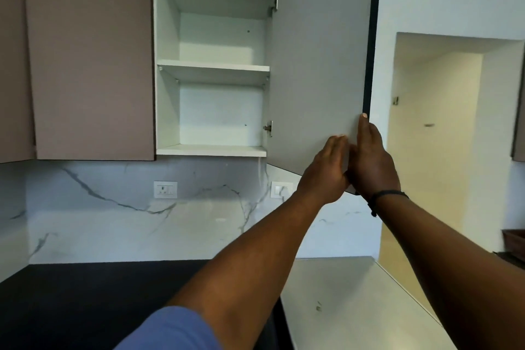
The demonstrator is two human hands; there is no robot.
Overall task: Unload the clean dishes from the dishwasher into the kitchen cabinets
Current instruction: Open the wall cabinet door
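The upper cabinet point(211, 65) stands open, its two white shelves bare. Its grey door point(318, 65) is swung out to the right. Both my hands are at the door's lower right corner. My right hand point(372, 162) grips the door's dark outer edge, thumb up along the inner face and fingers hidden behind the door. My left hand point(326, 170) lies with fairly straight fingers against the inner face, touching the right hand. No dishes and no dishwasher are in view.
A closed taupe cabinet door point(88, 57) hangs to the left. Below are a marble backsplash with two socket plates point(165, 189), a black countertop point(85, 301) and a pale counter section point(349, 293). A doorway point(434, 136) opens at the right.
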